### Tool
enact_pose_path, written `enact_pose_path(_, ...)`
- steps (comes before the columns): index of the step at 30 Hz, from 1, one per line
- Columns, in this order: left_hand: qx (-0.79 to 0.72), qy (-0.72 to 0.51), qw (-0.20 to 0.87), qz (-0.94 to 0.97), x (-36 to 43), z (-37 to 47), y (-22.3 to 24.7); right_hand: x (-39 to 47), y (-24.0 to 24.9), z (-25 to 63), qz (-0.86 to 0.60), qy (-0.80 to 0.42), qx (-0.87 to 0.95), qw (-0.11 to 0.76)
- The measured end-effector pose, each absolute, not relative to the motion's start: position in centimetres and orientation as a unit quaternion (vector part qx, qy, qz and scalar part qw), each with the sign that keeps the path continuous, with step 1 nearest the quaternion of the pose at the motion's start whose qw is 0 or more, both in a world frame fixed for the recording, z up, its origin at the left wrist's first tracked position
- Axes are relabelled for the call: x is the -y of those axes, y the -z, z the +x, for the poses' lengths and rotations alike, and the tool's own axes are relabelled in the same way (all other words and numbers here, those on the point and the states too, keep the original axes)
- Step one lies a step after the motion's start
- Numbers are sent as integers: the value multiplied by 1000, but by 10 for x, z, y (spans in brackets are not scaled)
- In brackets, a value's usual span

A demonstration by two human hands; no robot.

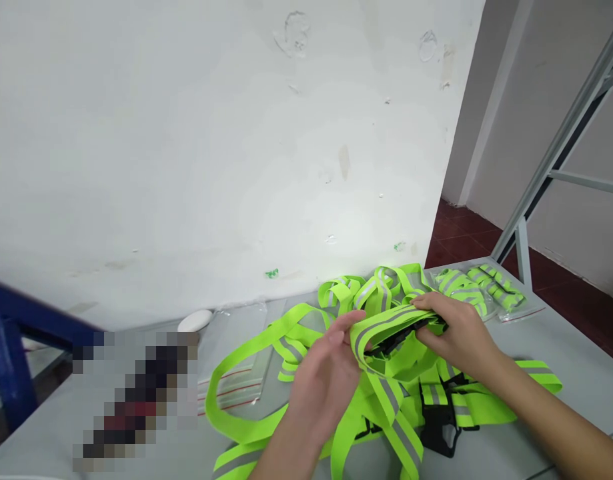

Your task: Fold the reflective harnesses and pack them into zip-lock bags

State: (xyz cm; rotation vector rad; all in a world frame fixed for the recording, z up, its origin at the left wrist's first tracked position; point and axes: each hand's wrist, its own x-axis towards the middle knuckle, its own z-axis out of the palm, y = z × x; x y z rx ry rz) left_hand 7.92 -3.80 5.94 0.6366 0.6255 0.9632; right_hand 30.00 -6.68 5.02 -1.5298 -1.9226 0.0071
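A folded bundle of neon yellow-green strap with a grey stripe (386, 323) is held above the table, with black plastic parts inside its folds. My right hand (459, 333) pinches the bundle's right end between thumb and fingers. At its left end, my left hand (329, 373) has its fingers against the looped strap, closed around that end. Loose green straps hang and lie beneath both hands. A black buckle (439, 427) lies among them, below my right hand. One wide loop of strap (213, 387) spreads to the left of my left hand.
Clear bags with red seal lines (236, 393) lie on the grey table (581, 373). Bagged folded straps (496, 287) are at the back right. A white oval object (195, 321) sits near the wall (211, 147). Blue frame (9, 373) at left; metal frame (551, 170) at right.
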Motion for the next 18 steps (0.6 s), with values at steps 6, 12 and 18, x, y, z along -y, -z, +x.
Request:
enact_pose_path(6, -346, -379, 622, 592, 42, 66, -59, 62, -54, 300, -609, -42, 725, 318)
enact_pose_path(12, -449, -345, 319, 760, 32, 67, -61, 58, -79, 291, -626, -84, 734, 251)
enact_pose_path(18, -435, -399, 219, 777, 23, 79, -71, 59, -105, 287, -607, -137, 762, 179)
